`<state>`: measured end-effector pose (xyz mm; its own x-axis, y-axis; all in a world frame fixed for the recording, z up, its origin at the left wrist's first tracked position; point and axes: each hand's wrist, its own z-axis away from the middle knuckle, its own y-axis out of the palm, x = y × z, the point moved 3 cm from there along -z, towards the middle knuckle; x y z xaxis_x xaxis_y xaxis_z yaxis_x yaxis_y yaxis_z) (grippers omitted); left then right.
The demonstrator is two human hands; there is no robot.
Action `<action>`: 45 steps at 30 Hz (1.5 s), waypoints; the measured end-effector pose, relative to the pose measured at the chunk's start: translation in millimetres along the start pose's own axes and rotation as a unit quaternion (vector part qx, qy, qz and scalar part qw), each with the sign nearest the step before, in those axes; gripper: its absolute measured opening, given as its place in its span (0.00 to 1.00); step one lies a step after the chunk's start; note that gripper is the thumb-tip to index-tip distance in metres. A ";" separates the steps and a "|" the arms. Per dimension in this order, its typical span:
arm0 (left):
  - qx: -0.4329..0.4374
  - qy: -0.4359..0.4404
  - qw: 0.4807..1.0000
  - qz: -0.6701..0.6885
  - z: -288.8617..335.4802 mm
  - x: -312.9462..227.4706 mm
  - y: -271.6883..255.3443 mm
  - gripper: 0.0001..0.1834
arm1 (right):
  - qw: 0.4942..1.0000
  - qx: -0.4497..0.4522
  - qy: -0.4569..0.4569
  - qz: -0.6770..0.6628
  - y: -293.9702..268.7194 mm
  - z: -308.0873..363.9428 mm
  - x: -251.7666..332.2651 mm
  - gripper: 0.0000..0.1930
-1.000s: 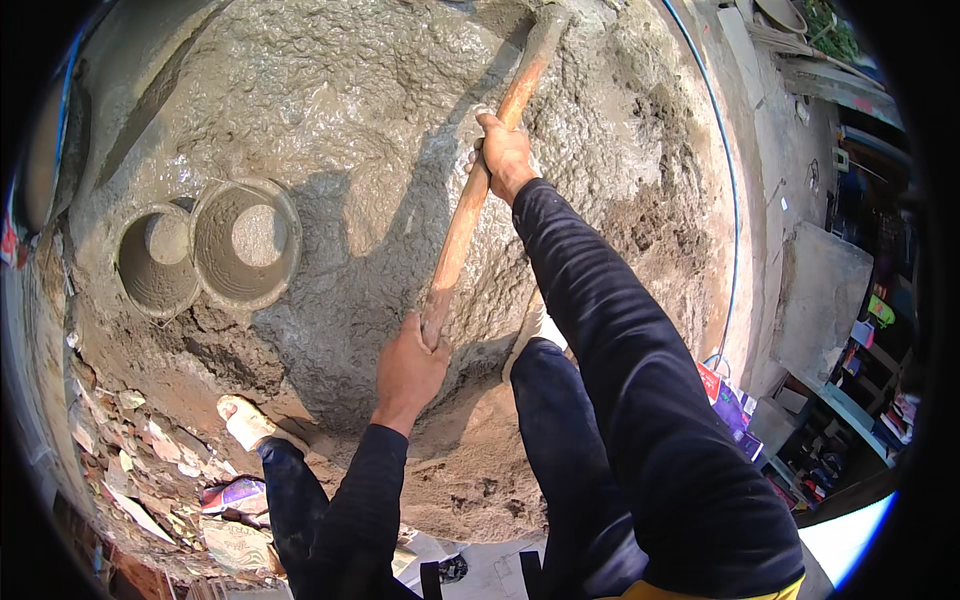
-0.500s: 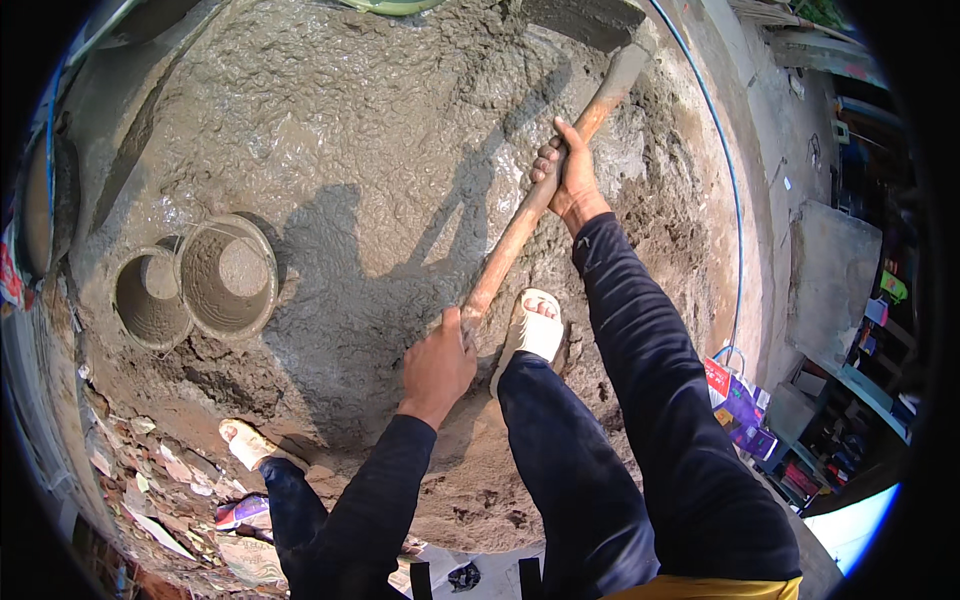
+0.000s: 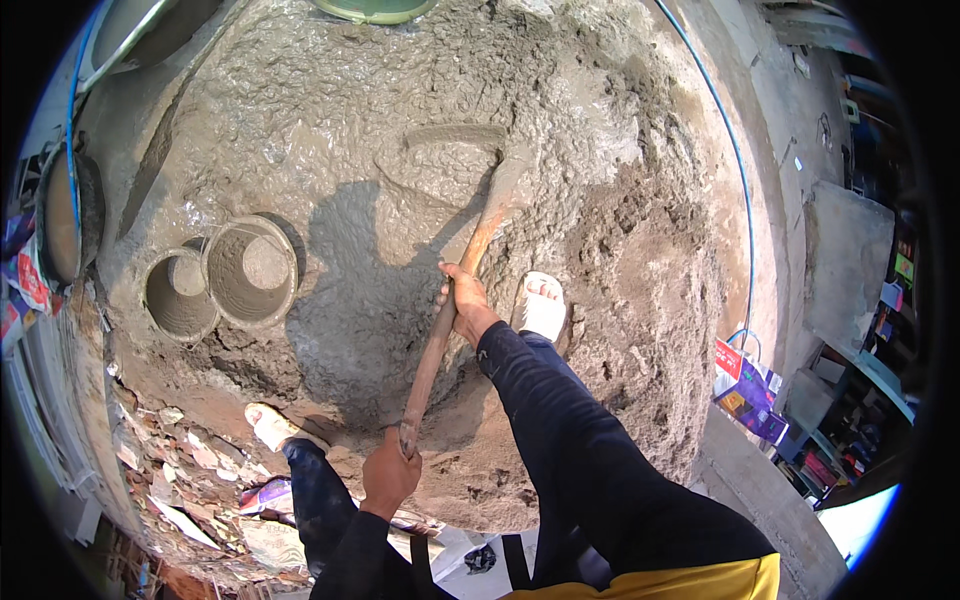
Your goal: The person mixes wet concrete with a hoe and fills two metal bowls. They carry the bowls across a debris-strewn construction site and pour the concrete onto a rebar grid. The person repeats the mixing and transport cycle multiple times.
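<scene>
Both hands are wrapped round the wooden handle (image 3: 432,350) of a mud-coated hoe. My left hand (image 3: 390,474) grips its lower end, close to my body. Farther up the shaft, my right hand (image 3: 464,303) is closed with the thumb along the wood. The hoe's wide blade (image 3: 455,134) lies partly sunk in a broad spread of wet grey mortar (image 3: 300,110), so its lower edge is hidden. My feet, in pale sandals (image 3: 543,306), stand apart at the near side of the mortar.
Two mortar-smeared buckets (image 3: 227,268) stand side by side on the left. A green basin (image 3: 376,10) shows at the far edge, and a dark tub (image 3: 90,205) at far left. A blue hose (image 3: 742,175) runs down the right, near a purple-red sack (image 3: 750,395). Rubble (image 3: 190,468) lies lower left.
The hoe has been drawn toward me and leftward, its blade moving from the far right edge into the mortar's middle. Both hands came nearer with the handle, keeping their grip.
</scene>
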<state>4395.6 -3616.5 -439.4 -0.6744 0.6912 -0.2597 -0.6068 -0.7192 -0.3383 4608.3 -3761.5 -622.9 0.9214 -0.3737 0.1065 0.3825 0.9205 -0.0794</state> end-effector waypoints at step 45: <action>0.132 -0.038 0.818 0.558 86.2 -10.2 -73.7 0.24 | 0.760 0.077 -0.319 0.561 94.9 13.9 -34.0 0.17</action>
<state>4410.9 -3576.6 -333.8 -0.8885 -0.4064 -0.2131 0.3427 -0.8965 0.2806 4612.2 -3659.8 -620.2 0.4213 0.7423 0.5211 -0.6775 0.6396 -0.3632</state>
